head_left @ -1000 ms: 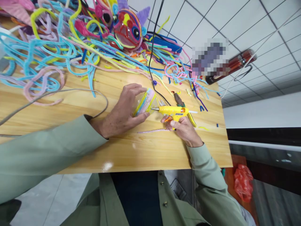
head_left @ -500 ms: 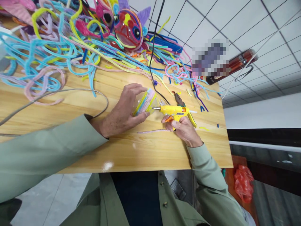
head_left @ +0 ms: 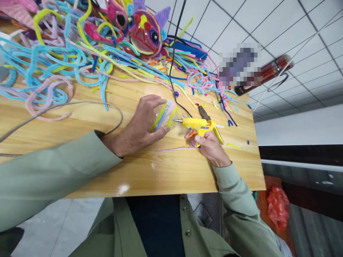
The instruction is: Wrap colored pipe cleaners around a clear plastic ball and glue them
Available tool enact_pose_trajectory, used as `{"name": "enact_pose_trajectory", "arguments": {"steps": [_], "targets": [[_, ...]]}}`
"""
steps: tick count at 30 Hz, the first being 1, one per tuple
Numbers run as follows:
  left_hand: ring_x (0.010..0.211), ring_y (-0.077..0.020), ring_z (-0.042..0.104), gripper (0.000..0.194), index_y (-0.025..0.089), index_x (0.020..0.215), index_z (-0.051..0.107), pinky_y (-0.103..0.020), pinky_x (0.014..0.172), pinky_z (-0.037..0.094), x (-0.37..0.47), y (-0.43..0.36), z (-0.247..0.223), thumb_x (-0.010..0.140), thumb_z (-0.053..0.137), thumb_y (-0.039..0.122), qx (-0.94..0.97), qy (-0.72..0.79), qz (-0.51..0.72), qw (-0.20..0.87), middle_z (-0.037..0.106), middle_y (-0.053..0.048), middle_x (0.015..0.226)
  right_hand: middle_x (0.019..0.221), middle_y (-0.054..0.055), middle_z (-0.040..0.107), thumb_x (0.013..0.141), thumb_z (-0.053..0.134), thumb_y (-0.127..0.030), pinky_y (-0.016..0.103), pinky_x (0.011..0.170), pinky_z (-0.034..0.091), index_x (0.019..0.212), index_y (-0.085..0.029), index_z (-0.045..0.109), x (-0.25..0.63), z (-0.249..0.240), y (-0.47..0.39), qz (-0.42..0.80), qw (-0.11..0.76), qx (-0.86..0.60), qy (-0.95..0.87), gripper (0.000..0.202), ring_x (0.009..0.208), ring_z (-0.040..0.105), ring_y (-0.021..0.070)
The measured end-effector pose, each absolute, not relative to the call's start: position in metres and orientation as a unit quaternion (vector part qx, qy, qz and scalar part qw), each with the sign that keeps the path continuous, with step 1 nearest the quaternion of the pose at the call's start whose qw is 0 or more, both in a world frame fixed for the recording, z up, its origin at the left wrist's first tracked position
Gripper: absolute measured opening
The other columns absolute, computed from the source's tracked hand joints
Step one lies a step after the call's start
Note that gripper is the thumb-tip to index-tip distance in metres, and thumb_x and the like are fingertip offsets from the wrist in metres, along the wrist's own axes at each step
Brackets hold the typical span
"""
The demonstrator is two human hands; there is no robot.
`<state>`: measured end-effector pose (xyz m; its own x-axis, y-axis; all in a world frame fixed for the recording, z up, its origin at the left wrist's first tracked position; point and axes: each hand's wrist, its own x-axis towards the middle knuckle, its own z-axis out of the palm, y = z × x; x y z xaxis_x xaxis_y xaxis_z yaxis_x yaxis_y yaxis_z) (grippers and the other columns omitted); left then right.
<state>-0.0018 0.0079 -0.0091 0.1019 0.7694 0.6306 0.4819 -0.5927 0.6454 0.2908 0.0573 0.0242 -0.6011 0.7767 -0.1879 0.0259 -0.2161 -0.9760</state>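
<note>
A clear rounded piece (head_left: 164,116) with yellow, blue and pink fuzzy strips across it is gripped in my left hand (head_left: 139,125), between the thumb below and the fingers above. My right hand (head_left: 206,144) is wrapped round the handle of a yellow glue gun (head_left: 197,124). The gun's metal nozzle points left, at the right edge of the clear piece; whether they touch I cannot tell. Pliers (head_left: 204,112) with yellow handles lie behind the gun. A thin pinkish strip (head_left: 174,149) lies on the table below my hands.
Tangled fuzzy stems (head_left: 80,60) cover the back of the wooden table (head_left: 166,175). Among them stands a colourful fish-like figure (head_left: 146,34). A black cable (head_left: 173,64) hangs down behind my hands. A grey cable (head_left: 80,102) crosses the left side. A dark red bottle (head_left: 270,73) is at the back right.
The clear piece has turned slightly in my left hand. My right hand and the glue gun have hardly moved.
</note>
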Motion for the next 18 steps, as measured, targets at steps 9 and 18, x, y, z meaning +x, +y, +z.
{"name": "enact_pose_trajectory", "arguments": {"steps": [9,18], "targets": [[0.152,-0.0379,0.051,0.064,0.033,0.16,0.043,-0.067,0.132,0.044,-0.0014,0.0077,-0.0084,0.106,0.069,0.054,0.725,0.432,0.517,0.141,0.055,-0.015,0.155,0.077,0.001,0.068,0.088,0.09,-0.057,0.029,0.062,0.042,0.1,-0.016,0.085,0.2919,0.0216,0.0577,0.698,0.248,-0.353,-0.572,0.043,0.06,0.05,0.0113],[0.152,-0.0367,0.05,0.064,0.032,0.161,0.041,-0.064,0.132,0.045,-0.0021,0.0068,-0.006,0.107,0.068,0.051,0.734,0.436,0.504,0.134,0.053,-0.015,0.156,0.076,-0.001,0.066,0.09,0.09,-0.054,0.028,0.063,0.043,0.097,-0.018,0.082,0.2899,0.0222,0.0555,0.706,0.251,-0.347,-0.564,0.038,0.061,0.051,0.0112]]}}
